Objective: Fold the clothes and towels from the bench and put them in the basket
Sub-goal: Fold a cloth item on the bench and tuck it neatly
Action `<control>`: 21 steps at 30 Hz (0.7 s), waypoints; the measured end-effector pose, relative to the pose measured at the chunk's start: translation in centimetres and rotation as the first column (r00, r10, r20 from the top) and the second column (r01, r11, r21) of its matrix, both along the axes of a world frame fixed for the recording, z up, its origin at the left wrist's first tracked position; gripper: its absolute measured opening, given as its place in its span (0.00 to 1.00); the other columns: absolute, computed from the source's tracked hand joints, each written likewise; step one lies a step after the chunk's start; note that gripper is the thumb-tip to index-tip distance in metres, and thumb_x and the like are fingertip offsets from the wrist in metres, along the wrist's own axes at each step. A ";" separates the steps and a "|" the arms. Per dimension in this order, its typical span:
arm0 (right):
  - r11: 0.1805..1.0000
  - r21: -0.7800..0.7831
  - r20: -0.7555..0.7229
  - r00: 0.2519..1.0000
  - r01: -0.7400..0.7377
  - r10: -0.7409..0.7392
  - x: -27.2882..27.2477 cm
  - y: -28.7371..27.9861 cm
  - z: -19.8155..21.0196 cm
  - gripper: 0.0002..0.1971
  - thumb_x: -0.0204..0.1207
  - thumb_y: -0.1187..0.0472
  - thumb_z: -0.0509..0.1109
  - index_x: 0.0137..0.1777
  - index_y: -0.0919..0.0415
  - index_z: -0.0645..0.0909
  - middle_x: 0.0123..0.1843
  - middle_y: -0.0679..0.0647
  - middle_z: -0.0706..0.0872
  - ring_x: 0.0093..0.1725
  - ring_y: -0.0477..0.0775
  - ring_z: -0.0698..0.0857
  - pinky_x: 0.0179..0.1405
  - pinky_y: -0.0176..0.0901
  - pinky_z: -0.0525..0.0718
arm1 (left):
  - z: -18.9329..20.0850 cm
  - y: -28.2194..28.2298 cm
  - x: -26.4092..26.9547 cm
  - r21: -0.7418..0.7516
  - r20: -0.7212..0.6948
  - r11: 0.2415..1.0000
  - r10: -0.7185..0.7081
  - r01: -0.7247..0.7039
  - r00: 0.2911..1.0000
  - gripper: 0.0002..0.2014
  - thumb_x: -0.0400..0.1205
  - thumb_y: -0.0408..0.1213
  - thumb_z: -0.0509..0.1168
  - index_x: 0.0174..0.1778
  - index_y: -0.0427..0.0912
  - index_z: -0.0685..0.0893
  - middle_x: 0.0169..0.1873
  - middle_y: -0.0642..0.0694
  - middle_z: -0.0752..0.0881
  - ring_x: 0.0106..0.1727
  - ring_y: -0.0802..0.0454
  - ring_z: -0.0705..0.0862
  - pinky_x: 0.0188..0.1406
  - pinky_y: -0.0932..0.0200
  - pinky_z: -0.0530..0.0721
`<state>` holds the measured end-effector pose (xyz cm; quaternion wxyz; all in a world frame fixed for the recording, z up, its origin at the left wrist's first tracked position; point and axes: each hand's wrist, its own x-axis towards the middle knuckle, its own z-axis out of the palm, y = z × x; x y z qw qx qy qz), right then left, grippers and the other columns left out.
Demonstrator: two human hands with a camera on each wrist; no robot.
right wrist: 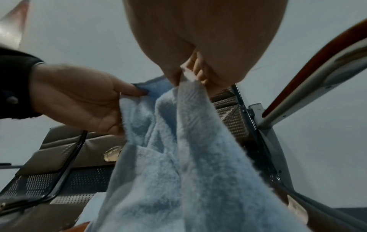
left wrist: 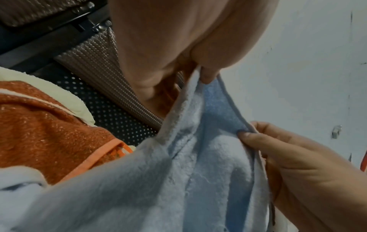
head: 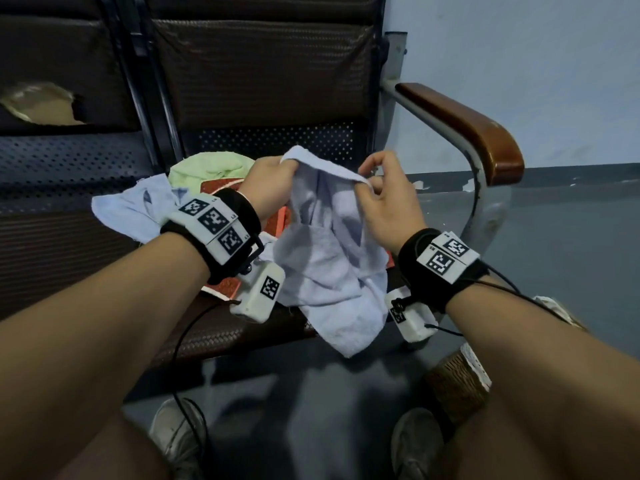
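Note:
A pale blue towel [head: 329, 258] hangs in front of the bench seat, held up by its top edge. My left hand [head: 273, 181] pinches the towel's upper left corner, and my right hand [head: 377, 192] pinches the edge a little to the right. The left wrist view shows the towel [left wrist: 178, 172] and my left fingertips [left wrist: 206, 75] nipping its hem. From the right wrist, the towel [right wrist: 178, 157] drops from my right fingers [right wrist: 196, 73]. On the seat behind lie an orange towel [left wrist: 49, 133], a light green towel [head: 211, 168] and a pale blue garment [head: 138, 209].
The bench [head: 69, 237] has dark woven seats and a perforated metal back. A wooden armrest [head: 478, 129] on a metal frame stands at the right. A woven basket [head: 457, 386] sits on the grey floor under my right forearm. My shoes [head: 176, 434] are below.

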<state>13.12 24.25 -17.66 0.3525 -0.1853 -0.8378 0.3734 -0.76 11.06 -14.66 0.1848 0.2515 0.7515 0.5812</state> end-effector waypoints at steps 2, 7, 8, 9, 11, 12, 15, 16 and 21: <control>0.994 0.087 0.023 0.998 -0.063 0.061 0.3 -0.5 0.4 0.09 0.83 0.63 0.61 0.59 0.51 0.69 0.27 0.48 0.78 0.24 0.47 0.74 0.29 0.45 0.75 | 0.1 0.0 0.0 -0.019 0.015 0.999 0.046 -0.045 0.999 0.14 0.87 0.36 0.56 0.36 0.40 0.79 0.34 0.42 0.77 0.35 0.50 0.73 0.33 0.57 0.70; 0.924 0.214 0.375 0.900 -0.316 0.221 0.8 -1.4 0.5 0.20 0.77 0.73 0.58 0.60 0.50 0.77 0.38 0.42 0.78 0.31 0.35 0.78 0.34 0.33 0.76 | 0.7 -0.4 0.2 0.119 0.166 0.988 0.077 -0.098 0.983 0.16 0.86 0.30 0.57 0.34 0.41 0.82 0.30 0.47 0.83 0.30 0.54 0.83 0.25 0.68 0.78; 0.915 0.212 0.497 0.844 -0.342 0.201 0.8 -1.5 0.4 0.18 0.77 0.72 0.60 0.54 0.49 0.82 0.40 0.41 0.80 0.35 0.36 0.78 0.38 0.36 0.78 | 0.8 -0.5 0.4 0.155 0.188 0.984 0.053 -0.083 0.981 0.16 0.85 0.28 0.57 0.36 0.40 0.85 0.32 0.45 0.86 0.35 0.51 0.86 0.31 0.64 0.82; 0.916 0.216 0.617 0.775 -0.338 0.140 0.9 -1.5 0.2 0.17 0.77 0.69 0.62 0.48 0.46 0.85 0.42 0.42 0.82 0.37 0.39 0.79 0.41 0.41 0.80 | 0.8 -0.5 0.5 0.179 0.203 0.981 0.040 -0.077 0.978 0.16 0.85 0.26 0.57 0.38 0.39 0.87 0.35 0.43 0.87 0.39 0.47 0.87 0.35 0.59 0.85; 0.938 0.213 0.726 0.687 -0.273 0.035 0.9 -1.5 0.0 0.16 0.76 0.67 0.66 0.43 0.43 0.88 0.41 0.42 0.82 0.39 0.47 0.81 0.39 0.41 0.77 | 0.9 -0.5 0.8 0.218 0.246 0.972 0.032 -0.088 0.969 0.14 0.84 0.25 0.57 0.43 0.36 0.89 0.38 0.40 0.88 0.41 0.44 0.87 0.36 0.56 0.85; 0.951 0.210 0.699 0.715 -0.227 0.017 0.9 -1.5 0.1 0.17 0.74 0.68 0.65 0.43 0.43 0.88 0.39 0.41 0.82 0.37 0.47 0.81 0.37 0.40 0.75 | 0.9 -0.5 1.1 0.234 0.271 0.969 0.016 -0.082 0.963 0.13 0.83 0.24 0.58 0.44 0.34 0.89 0.37 0.40 0.88 0.39 0.45 0.86 0.33 0.57 0.83; 0.988 0.135 0.451 0.893 -0.076 0.007 0.2 -2.2 0.6 0.13 0.69 0.60 0.62 0.38 0.49 0.89 0.35 0.46 0.86 0.34 0.48 0.83 0.36 0.41 0.79 | 1.0 -0.5 2.0 0.245 0.297 0.969 -0.083 0.009 0.951 0.11 0.81 0.24 0.60 0.51 0.26 0.87 0.37 0.35 0.85 0.37 0.43 0.82 0.31 0.56 0.78; 0.990 0.126 0.401 0.916 -0.057 0.002 -0.2 -2.6 0.7 0.11 0.69 0.53 0.63 0.34 0.51 0.87 0.33 0.47 0.86 0.34 0.48 0.83 0.35 0.42 0.79 | 1.0 -0.3 2.4 0.238 0.289 0.970 -0.116 0.046 0.950 0.12 0.81 0.24 0.60 0.54 0.25 0.87 0.39 0.33 0.84 0.37 0.43 0.82 0.31 0.56 0.78; 0.996 0.092 0.417 0.907 0.015 -0.052 -1.5 -3.3 -0.4 0.19 0.76 0.45 0.69 0.28 0.54 0.76 0.29 0.51 0.82 0.39 0.58 0.85 0.33 0.47 0.75 | 1.2 0.5 3.3 0.229 0.225 0.968 -0.155 0.102 0.962 0.13 0.84 0.24 0.60 0.47 0.37 0.90 0.40 0.37 0.90 0.37 0.48 0.88 0.33 0.58 0.87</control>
